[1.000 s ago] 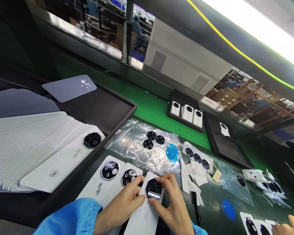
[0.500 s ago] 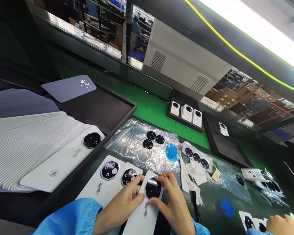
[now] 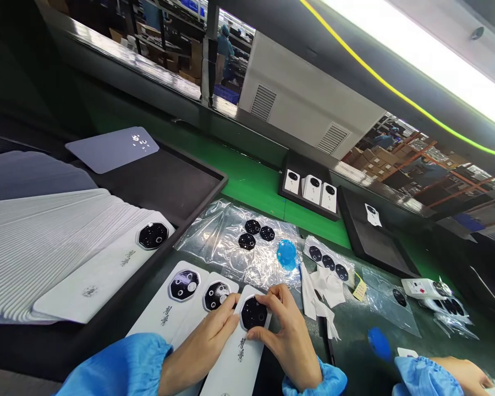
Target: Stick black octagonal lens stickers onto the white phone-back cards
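Observation:
My left hand [image 3: 202, 346] and my right hand [image 3: 286, 335] both rest on a white phone back cover [image 3: 235, 366] lying at the near edge of the table. Their fingers press around the black octagonal camera lens piece [image 3: 253, 312] seated at the cover's top. Two more white covers [image 3: 177, 302] with black lens pieces lie just to the left. Three loose black lens pieces [image 3: 256, 234] sit on a clear plastic bag [image 3: 239, 242] beyond my hands, next to a blue round cap [image 3: 287, 254].
A dark tray [image 3: 181, 181] at left holds a long stack of white covers [image 3: 45, 247] and a grey card [image 3: 111, 148]. White wipes [image 3: 324, 291], bagged lenses [image 3: 328, 264], and a green conveyor [image 3: 256, 181] with trays lie beyond. Another person's sleeve and hand [image 3: 441, 377] show at lower right.
The clear film strip seen at the lens piece a second ago is gone; my fingers now press the lens piece down. The other person's hand at lower right has drawn nearer.

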Demonstrator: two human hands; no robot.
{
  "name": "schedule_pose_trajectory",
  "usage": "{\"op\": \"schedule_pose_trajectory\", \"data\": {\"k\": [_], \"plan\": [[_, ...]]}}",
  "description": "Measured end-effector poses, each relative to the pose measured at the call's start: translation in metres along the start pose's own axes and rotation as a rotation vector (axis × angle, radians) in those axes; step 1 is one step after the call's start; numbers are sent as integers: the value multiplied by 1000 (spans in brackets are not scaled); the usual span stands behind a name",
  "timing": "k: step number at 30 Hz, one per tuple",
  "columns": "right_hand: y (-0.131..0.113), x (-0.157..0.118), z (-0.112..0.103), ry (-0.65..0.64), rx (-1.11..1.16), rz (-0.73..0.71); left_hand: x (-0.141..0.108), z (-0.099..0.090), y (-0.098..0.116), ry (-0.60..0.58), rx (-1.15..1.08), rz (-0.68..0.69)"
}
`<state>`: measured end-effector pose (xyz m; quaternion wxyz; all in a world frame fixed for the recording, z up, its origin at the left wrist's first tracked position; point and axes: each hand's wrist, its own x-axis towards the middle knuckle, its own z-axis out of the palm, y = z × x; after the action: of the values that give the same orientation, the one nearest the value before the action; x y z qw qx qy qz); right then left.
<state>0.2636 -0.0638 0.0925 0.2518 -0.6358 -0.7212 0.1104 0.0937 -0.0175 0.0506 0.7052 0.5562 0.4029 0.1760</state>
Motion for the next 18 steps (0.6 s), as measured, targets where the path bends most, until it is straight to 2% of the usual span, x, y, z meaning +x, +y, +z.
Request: {"op": "schedule_pose_trajectory", "data": {"k": [10,18], "plan": [[-4,3,4,70,-23,-29,0,4,-5,64,22,12],[-5,2,2,79,18,-38,5,-2,-9,-29,-1,89]]}}
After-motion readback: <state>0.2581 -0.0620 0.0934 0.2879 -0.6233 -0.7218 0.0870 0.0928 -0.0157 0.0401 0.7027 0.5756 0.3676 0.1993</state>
